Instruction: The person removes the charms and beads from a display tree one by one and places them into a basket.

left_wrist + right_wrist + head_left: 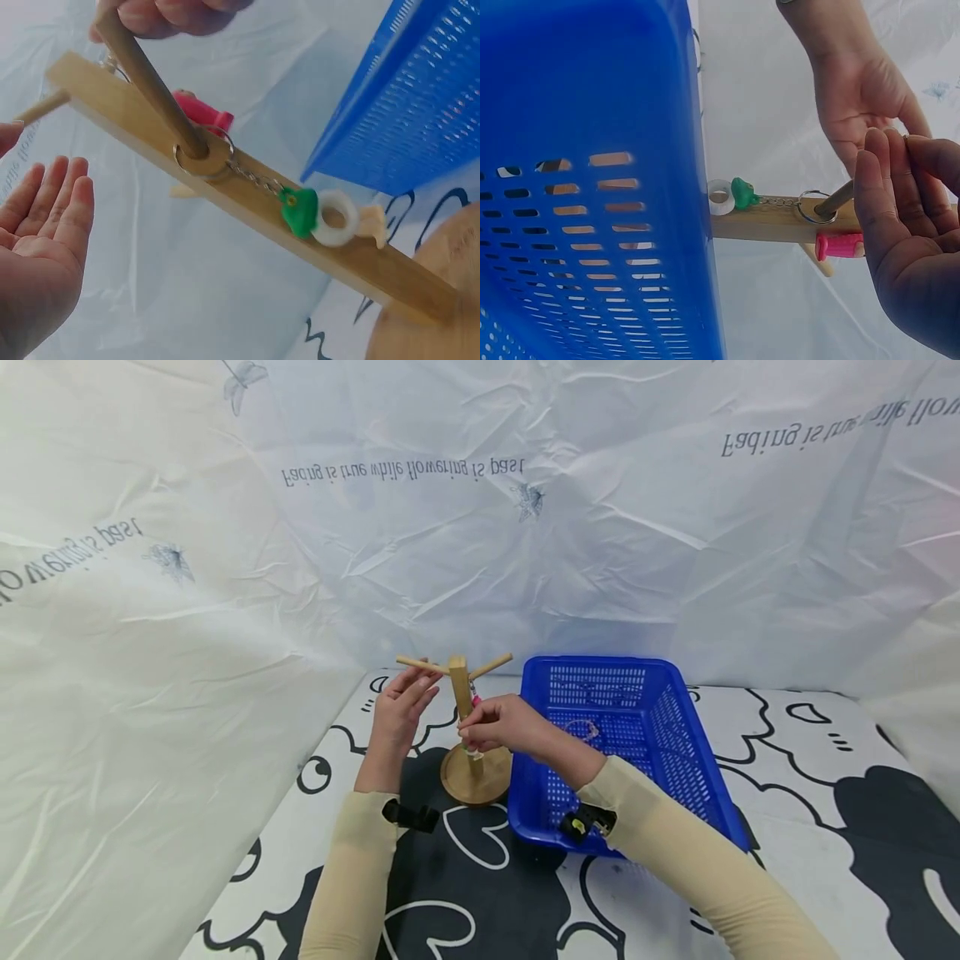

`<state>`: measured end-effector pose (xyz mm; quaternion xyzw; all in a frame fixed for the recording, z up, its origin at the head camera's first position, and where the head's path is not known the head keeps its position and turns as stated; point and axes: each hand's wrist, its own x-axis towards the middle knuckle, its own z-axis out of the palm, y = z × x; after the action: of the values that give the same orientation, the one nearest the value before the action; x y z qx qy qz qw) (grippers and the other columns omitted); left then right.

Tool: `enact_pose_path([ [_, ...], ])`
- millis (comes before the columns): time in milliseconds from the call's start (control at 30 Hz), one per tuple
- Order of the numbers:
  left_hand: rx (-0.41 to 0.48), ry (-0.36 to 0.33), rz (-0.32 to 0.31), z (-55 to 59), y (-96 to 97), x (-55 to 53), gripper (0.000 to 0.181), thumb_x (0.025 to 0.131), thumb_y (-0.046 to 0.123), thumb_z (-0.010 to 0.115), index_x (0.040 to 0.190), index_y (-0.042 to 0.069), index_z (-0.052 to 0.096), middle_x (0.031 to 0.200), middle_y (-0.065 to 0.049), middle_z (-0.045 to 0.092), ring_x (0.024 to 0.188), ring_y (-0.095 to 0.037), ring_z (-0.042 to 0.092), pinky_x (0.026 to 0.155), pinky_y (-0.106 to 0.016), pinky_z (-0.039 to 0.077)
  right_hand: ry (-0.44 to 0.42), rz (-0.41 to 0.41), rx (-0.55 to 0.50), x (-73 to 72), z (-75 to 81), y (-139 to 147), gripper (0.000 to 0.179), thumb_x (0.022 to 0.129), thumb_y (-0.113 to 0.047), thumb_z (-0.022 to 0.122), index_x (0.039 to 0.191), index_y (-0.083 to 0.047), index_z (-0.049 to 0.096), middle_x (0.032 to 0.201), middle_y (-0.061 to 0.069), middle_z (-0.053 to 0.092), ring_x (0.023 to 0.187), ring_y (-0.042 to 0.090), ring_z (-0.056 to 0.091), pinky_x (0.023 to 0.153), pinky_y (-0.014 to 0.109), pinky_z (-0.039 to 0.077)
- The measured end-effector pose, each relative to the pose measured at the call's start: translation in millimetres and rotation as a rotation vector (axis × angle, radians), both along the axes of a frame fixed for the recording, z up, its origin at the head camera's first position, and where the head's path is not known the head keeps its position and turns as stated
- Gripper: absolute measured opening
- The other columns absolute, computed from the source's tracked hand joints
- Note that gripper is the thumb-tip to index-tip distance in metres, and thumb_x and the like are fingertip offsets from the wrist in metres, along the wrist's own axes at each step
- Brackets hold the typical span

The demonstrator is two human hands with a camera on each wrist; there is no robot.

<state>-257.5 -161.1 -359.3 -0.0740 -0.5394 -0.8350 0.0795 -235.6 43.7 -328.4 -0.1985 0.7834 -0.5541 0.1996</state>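
My left fingers (pixel 79 214) wide, near left wooden peg (pixel 409 661). My right fingers (pixel 871 191) narrow at front peg (pixel 150 79); grip, cannot tell. Below them, green-charm keychain (pixel 300 213) hangs.

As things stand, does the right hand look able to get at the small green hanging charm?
Probably yes: the right hand pinches the tip of the round wooden peg, the green charm hangs below it, and nothing visible blocks the way if the fingers let go.

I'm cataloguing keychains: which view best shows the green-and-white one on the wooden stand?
Left wrist: the green-and-white keychain appears large, its pieces distinct. In the right wrist view, the blue plastic basket hides its lower end; the head view shows only traces by the right hand.
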Motion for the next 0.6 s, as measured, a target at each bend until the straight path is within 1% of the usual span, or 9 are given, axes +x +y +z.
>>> enact_pose_path([
  [67,0.017,0.012,0.007,2.7,0.8,0.6,0.045,0.101,-0.002,0.05,0.145,-0.011,0.045,0.109,0.009,0.074,0.105,-0.004,0.072,0.092,-0.017,0.059,0.004,0.006,0.0,-0.7,-0.6,-0.3,0.02,0.1,-0.011,0.067,0.11,0.004,0.074,0.104,0.02,0.076,0.088,0.023,0.075,0.09,0.039,0.065],
  [133,0.038,0.024,0.017,5.2,1.9,0.9,0.038,0.1,-0.003,0.05,0.138,-0.007,0.053,0.11,0.006,0.074,0.105,-0.005,0.072,0.092,-0.018,0.06,0.01,0.009,0.004,-1.4,-1.3,-0.1,0.02,0.1,-0.012,0.067,0.11,0.003,0.074,0.104,0.019,0.076,0.085,0.018,0.075,0.089,0.039,0.066],
  [167,0.043,0.028,0.021,6.4,2.6,1.0,0.034,0.1,-0.003,0.05,0.134,-0.004,0.056,0.109,0.005,0.073,0.105,-0.005,0.072,0.092,-0.018,0.06,0.015,0.01,0.01,-1.8,-1.5,0.0,0.02,0.1,-0.013,0.067,0.109,0.003,0.075,0.103,0.018,0.077,0.085,0.018,0.074,0.088,0.038,0.066],
  [233,0.049,0.039,0.023,8.9,4.0,1.2,0.028,0.101,-0.003,0.051,0.125,0.003,0.062,0.108,0.004,0.072,0.104,-0.005,0.072,0.092,-0.018,0.06,0.02,0.01,0.022,-2.7,-2.0,0.6,0.019,0.1,-0.014,0.067,0.109,0.001,0.075,0.103,0.018,0.077,0.087,0.022,0.075,0.087,0.037,0.066],
  [300,0.053,0.05,0.024,11.8,5.4,0.9,0.025,0.101,-0.003,0.051,0.118,0.008,0.064,0.106,0.004,0.072,0.103,-0.006,0.072,0.092,-0.018,0.06,0.027,0.011,0.033,-3.0,-1.7,1.6,0.02,0.1,-0.015,0.067,0.109,0.001,0.075,0.104,0.019,0.077,0.09,0.028,0.075,0.085,0.036,0.066],
  [400,0.077,0.066,0.033,16.6,7.1,-0.3,0.023,0.101,-0.004,0.051,0.113,0.009,0.065,0.102,0.004,0.073,0.101,-0.007,0.073,0.091,-0.019,0.061,0.036,0.016,0.039,-3.0,-0.4,2.0,0.021,0.1,-0.015,0.067,0.11,0.001,0.075,0.106,0.021,0.076,0.092,0.031,0.075,0.086,0.037,0.066],
  [500,0.105,0.063,0.047,20.8,8.1,-1.5,0.02,0.101,-0.004,0.051,0.11,0.006,0.065,0.098,0.003,0.074,0.097,-0.008,0.074,0.088,-0.019,0.062,0.043,0.02,0.039,-2.3,0.5,1.8,0.021,0.1,-0.015,0.066,0.11,0.001,0.075,0.107,0.024,0.075,0.088,0.026,0.074,0.084,0.036,0.066],
  [600,0.105,0.045,0.065,22.3,8.4,-2.5,0.019,0.102,-0.003,0.052,0.102,0.009,0.066,0.094,0.003,0.074,0.093,-0.008,0.075,0.086,-0.018,0.062,0.035,0.02,0.037,-2.5,-0.2,1.3,0.02,0.1,-0.015,0.066,0.11,0.001,0.075,0.11,0.026,0.074,0.086,0.022,0.074,0.083,0.035,0.067],
])
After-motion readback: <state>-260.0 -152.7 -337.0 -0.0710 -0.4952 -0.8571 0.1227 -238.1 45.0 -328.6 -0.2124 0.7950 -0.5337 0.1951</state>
